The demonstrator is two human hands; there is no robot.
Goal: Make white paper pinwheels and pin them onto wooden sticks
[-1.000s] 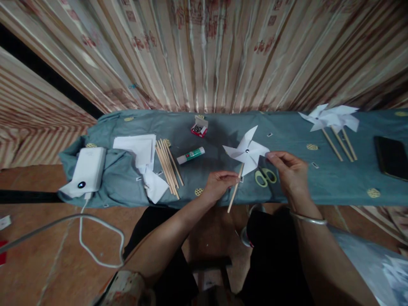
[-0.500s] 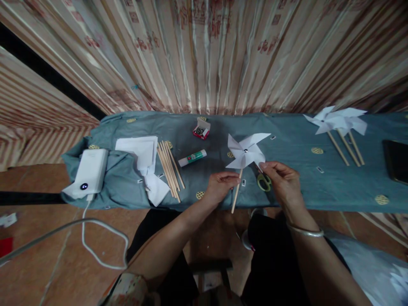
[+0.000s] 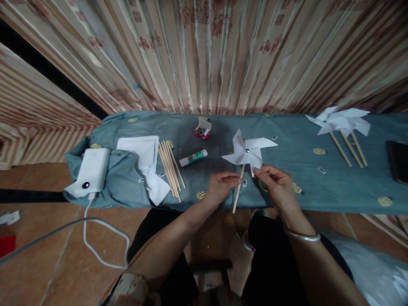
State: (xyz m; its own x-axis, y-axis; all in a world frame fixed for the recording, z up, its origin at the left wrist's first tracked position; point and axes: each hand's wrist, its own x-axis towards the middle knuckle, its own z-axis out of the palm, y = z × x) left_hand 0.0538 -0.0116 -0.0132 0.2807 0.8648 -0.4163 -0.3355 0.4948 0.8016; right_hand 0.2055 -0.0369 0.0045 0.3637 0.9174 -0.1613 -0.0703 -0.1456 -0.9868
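A white paper pinwheel (image 3: pixel 247 155) with a shiny pin at its centre is held up over the table's near side. My left hand (image 3: pixel 222 186) is closed in a pinch round its wooden stick (image 3: pixel 238 193), just below the paper. With thumb and forefinger, my right hand (image 3: pixel 276 180) grips the tip of the lower blade. Partly hidden behind the right hand is a pair of scissors with a yellow-green handle (image 3: pixel 262 185). A glue stick (image 3: pixel 193 157) and a small open red-and-white box of metal pins (image 3: pixel 203 128) lie to the left.
Several wooden sticks (image 3: pixel 170 170) and white paper sheets (image 3: pixel 140 148) lie left on the blue-green cloth (image 3: pixel 293 148). A white power bank (image 3: pixel 92 170) with a cable sits at the left end. Finished-looking pinwheels (image 3: pixel 341 120) and a dark phone (image 3: pixel 397 159) are at the right.
The pinwheel's blades have turned on the stick. My right hand has moved slightly left and down with a blade, covering more of the scissors. My left hand keeps its hold.
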